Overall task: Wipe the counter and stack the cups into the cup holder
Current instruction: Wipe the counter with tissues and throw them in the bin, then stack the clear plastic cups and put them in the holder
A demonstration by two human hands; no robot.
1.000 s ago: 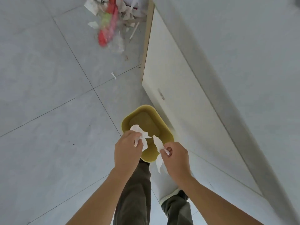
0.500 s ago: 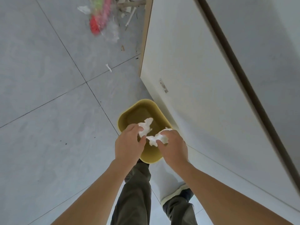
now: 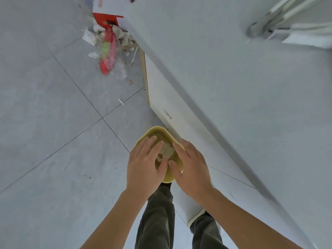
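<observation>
A: Both hands hover over the small yellow plastic bin [image 3: 169, 177] on the grey tiled floor [image 3: 53, 141]. The left hand [image 3: 143, 168] has its fingers [image 3: 152, 146] spread wide and flat, holding nothing. The right hand [image 3: 193, 169] is the same, splayed and empty.

B: And the crumpled white paper wipes [image 3: 166, 151] lie inside the bin, showing in the gap between the two hands. I judge this to be the discard step after wiping.

A: To do it well, I'd say keep the palms centred over the opening so nothing catches on the rim, then check no scrap clings to a finger before turning to the pale grey bench [image 3: 233, 87] on the right.

B: What can't we see?

A: Plenty. No cups and no cup holder appear anywhere. The hands cover much of the bin, so how full it is stays unknown. At the far right of the bench sit blurred metal utensils [image 3: 260, 24] beside something white, cut off by the frame edge.

B: And the far pile of red and green rubbish [image 3: 107, 53] on the floor is too smeared to identify.
</observation>
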